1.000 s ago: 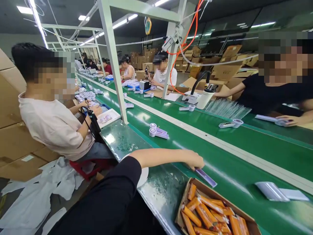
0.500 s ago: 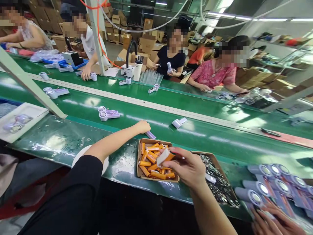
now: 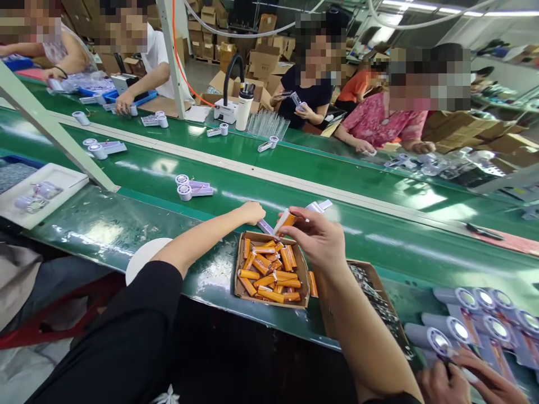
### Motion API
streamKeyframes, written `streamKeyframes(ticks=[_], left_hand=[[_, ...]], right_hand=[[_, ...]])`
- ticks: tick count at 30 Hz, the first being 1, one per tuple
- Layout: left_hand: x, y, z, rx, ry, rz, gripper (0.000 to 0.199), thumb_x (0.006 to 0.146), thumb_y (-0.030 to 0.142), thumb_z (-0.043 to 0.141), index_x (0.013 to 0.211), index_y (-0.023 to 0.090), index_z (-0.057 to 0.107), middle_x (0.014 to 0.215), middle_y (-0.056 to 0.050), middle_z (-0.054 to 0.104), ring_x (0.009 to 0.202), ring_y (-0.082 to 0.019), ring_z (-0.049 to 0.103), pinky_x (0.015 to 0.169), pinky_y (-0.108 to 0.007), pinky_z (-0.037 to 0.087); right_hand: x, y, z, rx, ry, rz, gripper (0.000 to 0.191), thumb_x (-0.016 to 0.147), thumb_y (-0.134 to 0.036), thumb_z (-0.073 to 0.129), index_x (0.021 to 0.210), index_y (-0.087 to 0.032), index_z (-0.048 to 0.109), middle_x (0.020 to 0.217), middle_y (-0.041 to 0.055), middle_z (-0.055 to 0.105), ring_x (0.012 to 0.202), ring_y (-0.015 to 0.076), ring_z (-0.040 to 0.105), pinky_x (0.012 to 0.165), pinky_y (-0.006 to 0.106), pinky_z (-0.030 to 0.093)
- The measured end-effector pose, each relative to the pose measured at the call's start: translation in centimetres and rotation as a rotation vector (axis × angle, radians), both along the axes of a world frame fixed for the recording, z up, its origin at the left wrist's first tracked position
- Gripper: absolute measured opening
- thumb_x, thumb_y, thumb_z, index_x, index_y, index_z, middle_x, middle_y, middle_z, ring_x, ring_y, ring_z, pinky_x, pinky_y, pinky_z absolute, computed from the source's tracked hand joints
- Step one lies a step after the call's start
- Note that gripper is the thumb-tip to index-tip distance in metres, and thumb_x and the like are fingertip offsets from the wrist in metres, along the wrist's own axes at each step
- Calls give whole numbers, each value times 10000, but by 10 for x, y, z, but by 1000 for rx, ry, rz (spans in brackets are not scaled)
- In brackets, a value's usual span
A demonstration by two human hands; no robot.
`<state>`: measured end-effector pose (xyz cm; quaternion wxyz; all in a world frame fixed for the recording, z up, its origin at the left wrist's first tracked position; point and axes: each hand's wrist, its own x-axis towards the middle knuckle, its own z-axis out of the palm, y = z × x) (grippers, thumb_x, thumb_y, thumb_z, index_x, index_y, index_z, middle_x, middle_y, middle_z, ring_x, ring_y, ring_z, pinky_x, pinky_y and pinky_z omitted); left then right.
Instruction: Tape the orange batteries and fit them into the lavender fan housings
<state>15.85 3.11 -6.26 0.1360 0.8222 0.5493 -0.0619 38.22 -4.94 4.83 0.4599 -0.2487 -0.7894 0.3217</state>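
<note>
My left hand [image 3: 253, 213] is closed around a lilac plastic part [image 3: 265, 226] at the near edge of the green belt; its fingers are mostly hidden. Pinched in my right hand [image 3: 320, 234] is an orange battery [image 3: 286, 221] with a white side, held just right of the lilac part, the two very close. Below both hands sits a cardboard box [image 3: 237, 264] of orange batteries [image 3: 269, 275]. One loose battery [image 3: 313, 284] lies against the box's right side. Behind my right hand, another lilac part [image 3: 322, 205] rests on the belt.
A box of small metal parts [image 3: 374, 292] is partly under my right forearm. Lilac fan bodies [image 3: 450, 325] are stacked at right, near another person's hands [image 3: 463, 376]. More fan parts [image 3: 193, 188] lie on the belt [image 3: 227, 174]. Several people sit across it.
My right hand has lifted the orange battery up and away from over the box to beside the lilac part. My left hand stays closed at the part. The view has shifted slightly.
</note>
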Motion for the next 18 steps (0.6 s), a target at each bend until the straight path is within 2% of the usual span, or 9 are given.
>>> streamKeyframes(ticks=[2,4,7,10,12,14,18], left_hand=[[-1,9,3,-57,-49,10,206,771,249,805,961,182,847,986,-122,813,960,-263,718,894,-325,503],[-3,17,6,-97,-100,19,198,768,311,804,932,209,850,938,-61,818,875,-216,720,838,-281,488],[-5,20,6,-62,-163,76,230,845,333,707,1003,222,833,1003,-35,820,906,-199,720,813,-260,467],[-5,14,1,10,-204,167,273,941,330,595,1103,216,783,1115,-63,805,995,-216,715,827,-267,463],[-3,11,-2,34,-220,215,275,978,351,565,1124,218,756,1147,-74,794,1031,-223,710,844,-273,465],[-1,8,-3,46,-229,247,265,989,366,566,1127,223,742,1155,-78,787,1049,-227,707,866,-276,469],[9,0,8,76,-238,261,258,996,370,552,1094,213,732,1156,-95,782,1064,-241,709,879,-287,478]], right_hand=[[0,22,-16,56,-83,-40,350,867,-437,867,1157,-250,807,995,37,843,801,224,819,821,373,705],[0,46,-37,26,-154,-55,360,869,-433,845,1160,-224,806,955,46,841,812,233,818,831,371,693],[-3,75,-68,-99,-330,-87,365,887,-378,796,1200,-191,781,931,61,838,866,244,820,858,366,671],[-13,86,-89,-76,-694,-102,344,939,-297,727,1272,-214,745,942,60,834,890,232,805,873,341,634],[-21,87,-94,-31,-878,-92,329,960,-284,705,1284,-237,736,978,67,832,923,243,791,874,337,610],[-27,86,-93,-10,-965,-83,295,960,-291,716,1248,-238,750,992,80,826,945,266,780,867,339,590],[-31,77,-76,18,-1080,-83,321,950,-258,759,1269,-234,761,1007,72,819,971,250,772,866,292,553]])
